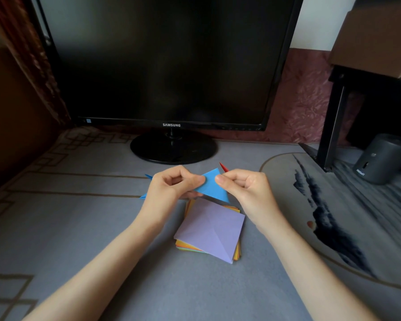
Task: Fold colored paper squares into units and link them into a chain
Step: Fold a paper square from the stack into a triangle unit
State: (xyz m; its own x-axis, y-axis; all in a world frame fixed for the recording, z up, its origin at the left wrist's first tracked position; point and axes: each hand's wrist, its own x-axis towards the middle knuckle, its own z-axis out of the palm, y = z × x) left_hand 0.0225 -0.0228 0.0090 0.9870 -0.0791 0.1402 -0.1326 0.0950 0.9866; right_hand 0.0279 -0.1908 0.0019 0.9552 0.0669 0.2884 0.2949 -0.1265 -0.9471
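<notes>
On a grey patterned cloth point(79, 228), in front of a dark monitor point(167, 61). Leftmost, poking out from behind the left hand point(171, 188), two blue points point(148, 176), probably part of a finished unit or a started chain, but mostly hidden. Left hand raised off the cloth, fingers curled, thumb and forefinger clamped on the left corner of a folded blue paper point(212, 185). Below it, flat on the cloth, a stack of paper squares point(236, 256) with a lilac sheet point(208, 230) on top, creased but lying open, many colours showing at the edges. Just behind the blue paper's top corner, a red tip point(223, 167), source hidden. Right hand point(245, 188) likewise curled, pinching the blue paper's right edge. Far right, a grey cylinder point(382, 158). Judged early in the task: one unit mid-fold, perhaps a couple done, most of the stack unused, linking largely ahead.
</notes>
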